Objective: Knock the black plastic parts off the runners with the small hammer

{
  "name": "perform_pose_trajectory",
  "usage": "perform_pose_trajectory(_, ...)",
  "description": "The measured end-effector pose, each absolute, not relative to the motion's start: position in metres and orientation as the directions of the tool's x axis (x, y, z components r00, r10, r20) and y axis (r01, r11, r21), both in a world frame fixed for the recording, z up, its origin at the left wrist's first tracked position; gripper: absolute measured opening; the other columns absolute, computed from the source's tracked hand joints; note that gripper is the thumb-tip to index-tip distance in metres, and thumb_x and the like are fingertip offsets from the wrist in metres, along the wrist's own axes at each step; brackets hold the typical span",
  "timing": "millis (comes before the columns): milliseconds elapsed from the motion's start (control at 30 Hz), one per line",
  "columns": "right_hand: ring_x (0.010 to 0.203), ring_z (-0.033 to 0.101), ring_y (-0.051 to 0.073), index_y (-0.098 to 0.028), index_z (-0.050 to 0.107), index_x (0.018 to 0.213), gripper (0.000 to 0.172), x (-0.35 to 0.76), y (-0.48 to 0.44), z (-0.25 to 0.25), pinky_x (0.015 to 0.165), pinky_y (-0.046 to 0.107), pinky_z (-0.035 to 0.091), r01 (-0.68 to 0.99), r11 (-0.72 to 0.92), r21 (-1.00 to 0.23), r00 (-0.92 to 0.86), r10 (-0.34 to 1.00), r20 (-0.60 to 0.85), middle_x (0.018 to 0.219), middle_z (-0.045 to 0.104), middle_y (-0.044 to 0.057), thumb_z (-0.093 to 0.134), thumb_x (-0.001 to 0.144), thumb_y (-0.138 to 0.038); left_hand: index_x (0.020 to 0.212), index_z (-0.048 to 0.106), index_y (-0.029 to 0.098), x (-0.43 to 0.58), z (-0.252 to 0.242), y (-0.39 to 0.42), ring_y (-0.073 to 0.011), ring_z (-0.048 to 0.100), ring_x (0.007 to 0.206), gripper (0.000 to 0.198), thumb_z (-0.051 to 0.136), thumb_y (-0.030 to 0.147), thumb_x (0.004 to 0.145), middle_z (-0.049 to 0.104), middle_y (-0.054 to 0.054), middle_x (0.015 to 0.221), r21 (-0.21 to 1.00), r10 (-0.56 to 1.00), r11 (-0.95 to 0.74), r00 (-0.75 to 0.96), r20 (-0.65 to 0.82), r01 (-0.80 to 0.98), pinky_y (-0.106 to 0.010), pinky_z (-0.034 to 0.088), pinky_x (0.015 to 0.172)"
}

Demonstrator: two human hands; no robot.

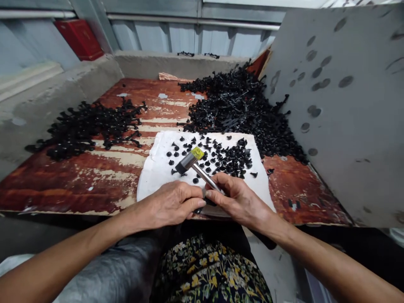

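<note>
My right hand (238, 198) is closed round the metal handle of a small hammer (189, 160), whose grey head with a yellow sticker points up and to the left over a white cloth (158, 168). My left hand (172, 204) rests at the cloth's near edge, its fingers pinched on a small black piece that is mostly hidden. The two hands touch at the fingertips. Several small black plastic parts (227, 158) lie scattered on the cloth beyond the hammer head.
A worn red wooden board (63, 181) carries the cloth. A large heap of black parts (243, 105) lies at the back right, a flatter pile of black sprues (88, 126) at the left. A grey panel (341, 105) leans at the right. Concrete walls enclose the back.
</note>
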State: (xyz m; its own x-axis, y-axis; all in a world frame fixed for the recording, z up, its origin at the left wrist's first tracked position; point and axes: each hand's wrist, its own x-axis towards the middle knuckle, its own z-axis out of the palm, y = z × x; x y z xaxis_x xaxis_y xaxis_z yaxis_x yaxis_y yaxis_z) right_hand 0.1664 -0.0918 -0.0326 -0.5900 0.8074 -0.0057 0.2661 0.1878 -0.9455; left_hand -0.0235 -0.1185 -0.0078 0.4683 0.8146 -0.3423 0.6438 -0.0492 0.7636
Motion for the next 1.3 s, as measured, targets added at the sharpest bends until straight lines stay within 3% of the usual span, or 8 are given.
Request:
perform_pose_trajectory(100,0.056,0.041,0.01,-0.02,0.05,0.076,0.013,0.164,-0.093,-0.028,0.052,0.023,0.036,0.204,0.098,-0.974,-0.53,0.848,-0.025,0.063,0.046,-0.005,0.055,0.083,-0.03,0.083,0.065,0.021,-0.031,-0.012,-0.127,-0.0147,0.057,0.07,0.021,0.056,0.04,0.083,0.065,0.0,0.075,0.765,0.945,0.0,0.251,-0.212,0.645,-0.022,0.043,0.064)
perform_pose_trajectory(167,0.047,0.036,0.009,-0.021,0.05,0.076,0.015,0.164,-0.093,-0.024,0.045,0.022,0.03,0.161,0.0,-0.987,-0.489,0.869,-0.08,0.056,0.04,-0.008,0.055,0.084,-0.033,0.1,0.062,0.022,-0.037,-0.016,-0.134,-0.0173,0.061,0.084,0.033,0.065,0.046,0.077,0.069,-0.004,0.097,0.84,0.989,0.123,0.007,-0.149,0.529,-0.025,0.047,0.07)
perform_pose_trajectory(233,0.041,0.031,0.008,-0.022,0.049,0.077,0.016,0.162,-0.094,-0.021,0.041,0.022,0.027,0.132,-0.069,-0.989,-0.465,0.876,-0.123,0.05,0.035,-0.011,0.055,0.084,-0.035,0.106,0.057,0.02,-0.04,-0.019,-0.141,-0.0184,0.063,0.085,0.049,0.07,0.053,0.072,0.068,-0.008,0.106,0.909,0.955,0.293,-0.13,-0.265,0.295,-0.026,0.05,0.067)
perform_pose_trajectory(333,0.037,0.03,0.008,-0.023,0.049,0.078,0.014,0.155,-0.096,-0.022,0.038,0.022,0.025,0.134,-0.089,-0.987,-0.458,0.877,-0.142,0.048,0.037,-0.011,0.055,0.084,-0.034,0.092,0.058,0.015,-0.035,-0.02,-0.147,-0.017,0.065,0.071,0.057,0.077,0.059,0.061,0.069,-0.009,0.09,0.861,0.862,0.507,0.0,-0.507,-0.037,-0.025,0.051,0.055)
perform_pose_trajectory(433,0.036,0.032,0.007,-0.022,0.05,0.08,0.014,0.15,-0.098,-0.025,0.037,0.021,0.025,0.15,-0.078,-0.986,-0.486,0.863,-0.143,0.049,0.041,-0.011,0.054,0.086,-0.034,0.077,0.057,0.014,-0.026,-0.02,-0.141,-0.0096,0.057,0.05,0.052,0.085,0.051,0.053,0.068,-0.005,0.073,0.835,0.851,0.525,0.1,-0.515,-0.165,-0.02,0.046,0.041)
perform_pose_trajectory(567,0.036,0.033,0.007,-0.021,0.05,0.082,0.02,0.158,-0.099,-0.024,0.035,0.02,0.024,0.166,-0.082,-0.983,-0.44,0.886,-0.148,0.05,0.04,-0.011,0.055,0.086,-0.04,0.072,0.055,0.014,-0.026,-0.021,-0.126,-0.0017,0.039,0.033,0.035,0.082,0.033,0.062,0.066,-0.001,0.062,0.832,0.848,0.525,0.019,-0.53,-0.177,-0.014,0.027,0.029)
perform_pose_trajectory(767,0.036,0.038,0.005,-0.02,0.05,0.083,0.028,0.179,-0.102,-0.022,0.032,0.018,0.028,0.156,-0.169,-0.973,-0.296,0.932,-0.209,0.06,0.049,-0.008,0.059,0.081,-0.047,0.07,0.053,0.012,-0.031,-0.023,-0.112,0.0022,0.026,0.027,0.016,0.067,0.016,0.078,0.069,-0.006,0.06,0.824,0.816,0.55,-0.122,-0.565,-0.136,-0.01,0.014,0.029)
perform_pose_trajectory(1300,0.037,0.037,0.005,-0.02,0.051,0.084,0.027,0.187,-0.104,-0.036,0.031,0.018,0.033,0.126,-0.189,-0.974,-0.326,0.919,-0.22,0.065,0.054,-0.005,0.059,0.081,-0.046,0.064,0.055,0.01,-0.031,-0.03,-0.107,0.0029,0.022,0.028,0.018,0.067,0.016,0.076,0.066,-0.006,0.056,0.833,0.823,0.539,-0.134,-0.552,-0.12,-0.011,0.013,0.029)
